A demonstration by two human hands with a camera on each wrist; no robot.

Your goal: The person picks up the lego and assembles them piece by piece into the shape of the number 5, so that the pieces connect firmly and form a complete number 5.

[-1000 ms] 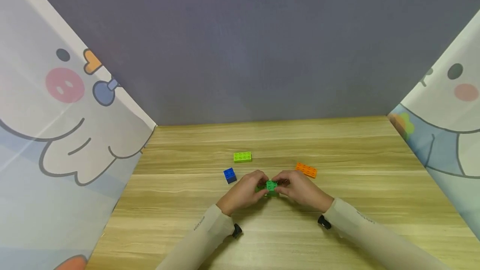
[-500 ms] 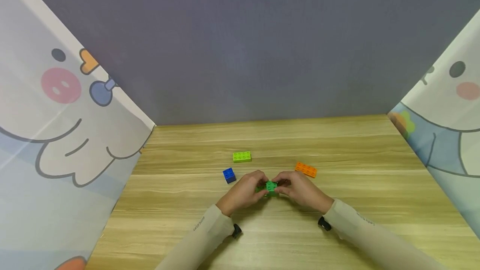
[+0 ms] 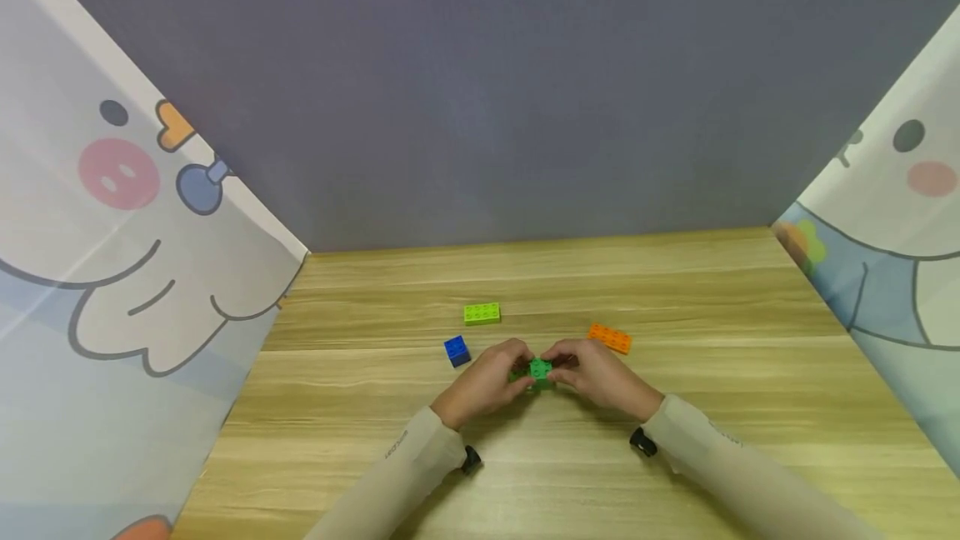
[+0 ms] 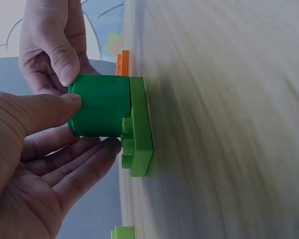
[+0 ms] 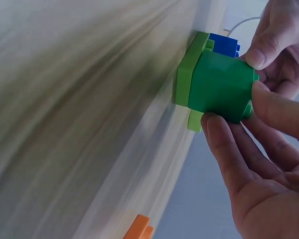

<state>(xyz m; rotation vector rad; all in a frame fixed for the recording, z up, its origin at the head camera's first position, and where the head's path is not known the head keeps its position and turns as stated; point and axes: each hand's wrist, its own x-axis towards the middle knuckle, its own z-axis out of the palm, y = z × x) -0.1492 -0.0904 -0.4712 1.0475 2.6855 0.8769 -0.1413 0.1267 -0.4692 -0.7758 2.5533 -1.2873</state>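
Observation:
A dark green toy building block (image 3: pixel 540 373) stands upright on one end of a flat light green brick plate (image 4: pixel 142 144), which lies on the table. Studs of the plate show beside the block, on its left-hand side. My left hand (image 3: pixel 489 383) pinches the block, thumb at its top edge and fingers along its far side. From the right, my right hand (image 3: pixel 600 375) grips the same block between thumb and fingertips. In the right wrist view the block (image 5: pixel 222 84) sits against the plate (image 5: pixel 189 74) with no visible gap.
A blue brick (image 3: pixel 457 351) lies just left of the left hand. Behind it is a lime green brick (image 3: pixel 482 313). An orange brick (image 3: pixel 610 337) lies beyond the right hand. A grey panel (image 3: pixel 525 107) rises behind the wooden table (image 3: pixel 675 282), with printed side walls left and right.
Both hands keep their hold on the green block, almost unmoved. The head view has shifted slightly, and the loose bricks lie as before.

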